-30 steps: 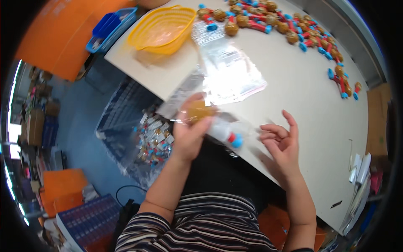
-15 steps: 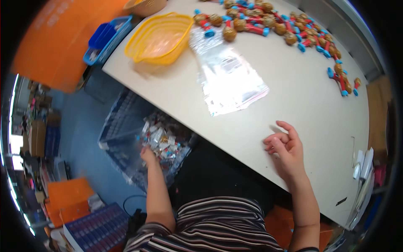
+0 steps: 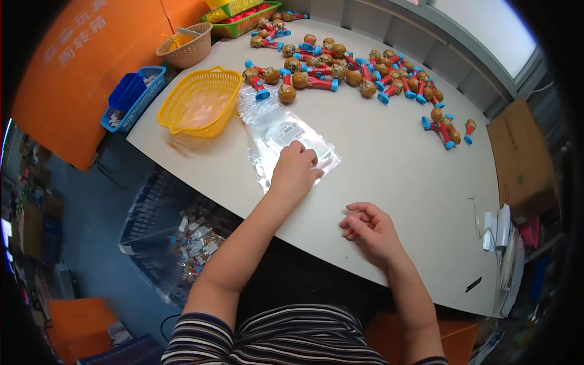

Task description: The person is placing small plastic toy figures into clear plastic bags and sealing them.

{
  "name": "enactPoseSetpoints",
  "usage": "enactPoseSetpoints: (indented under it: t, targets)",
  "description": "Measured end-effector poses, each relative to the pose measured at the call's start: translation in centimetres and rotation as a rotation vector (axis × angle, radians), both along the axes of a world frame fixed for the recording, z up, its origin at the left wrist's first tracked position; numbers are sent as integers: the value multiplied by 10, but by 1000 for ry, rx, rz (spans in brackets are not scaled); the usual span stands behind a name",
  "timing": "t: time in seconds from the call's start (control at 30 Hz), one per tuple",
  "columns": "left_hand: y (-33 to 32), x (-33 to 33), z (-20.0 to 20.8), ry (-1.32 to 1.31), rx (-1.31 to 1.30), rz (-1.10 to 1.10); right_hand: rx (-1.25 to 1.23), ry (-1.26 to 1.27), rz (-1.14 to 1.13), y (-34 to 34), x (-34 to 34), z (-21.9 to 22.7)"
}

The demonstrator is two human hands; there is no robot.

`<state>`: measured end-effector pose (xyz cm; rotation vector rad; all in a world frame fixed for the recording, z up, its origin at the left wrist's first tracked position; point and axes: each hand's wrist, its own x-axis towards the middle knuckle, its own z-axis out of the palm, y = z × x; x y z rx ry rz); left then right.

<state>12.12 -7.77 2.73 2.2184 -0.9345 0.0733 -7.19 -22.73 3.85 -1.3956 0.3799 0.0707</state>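
Observation:
My left hand (image 3: 293,171) lies over the lower part of a stack of clear plastic bags (image 3: 274,129). Its fingers are bent and its thumb stands apart from them; no bag is seen lifted. Just above the table's near edge, my right hand (image 3: 372,230) holds nothing, its fingers loosely curled and apart. Beyond the bags, several small toys (image 3: 320,84) with red handles, blue ends and round golden-brown heads are heaped along the far side. A few more of these toys (image 3: 442,129) lie apart at the right.
A yellow basket (image 3: 226,115) stands left of the bags, with a blue basket (image 3: 143,104) and a tan basket (image 3: 193,53) beyond. Below the table's left edge is a blue crate (image 3: 137,228) of packed items. A cardboard box (image 3: 520,161) stands at the right.
My left hand has come up from the crate below the table onto the bag stack. The view has shifted. My right hand stays over the table, fingers still loosely curled.

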Motion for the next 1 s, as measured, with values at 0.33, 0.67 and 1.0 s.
enactPoseSetpoints:
  t: [0.33, 0.67, 1.0]
  targets:
    - [18, -42, 21, -69, -221, -49, 15, 24, -110, 6, 24, 11]
    - [25, -53, 16, -99, -224, -32, 122, 108, -179, 16, 82, 12]
    - [16, -46, 12, 134, -228, 70, -14, 7, -214, 28, 103, -4]
